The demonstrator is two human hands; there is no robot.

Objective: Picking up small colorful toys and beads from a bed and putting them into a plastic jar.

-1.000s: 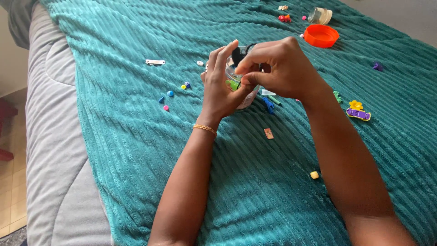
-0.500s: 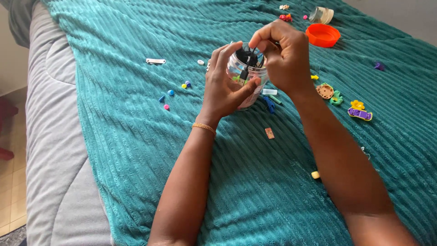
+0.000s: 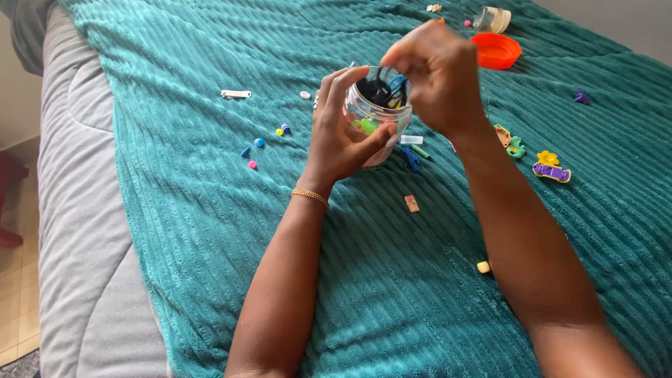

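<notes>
A: How full is it?

B: Left hand [image 3: 343, 136] wraps the clear plastic jar [image 3: 374, 115], partly filled; right hand [image 3: 434, 73] fingers pinch a small black piece [image 3: 378, 89] at its mouth.

A: What's left?

B: Small colourful beads [image 3: 269, 143] beyond the left fingers, on the teal ribbed blanket [image 3: 210, 210].

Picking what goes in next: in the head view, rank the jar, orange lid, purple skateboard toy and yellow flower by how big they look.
1. jar, held in the left hand
2. orange lid; it lies farther away, so the gap is unsure
3. purple skateboard toy
4. yellow flower, a little smaller than the skateboard toy beside it
</notes>
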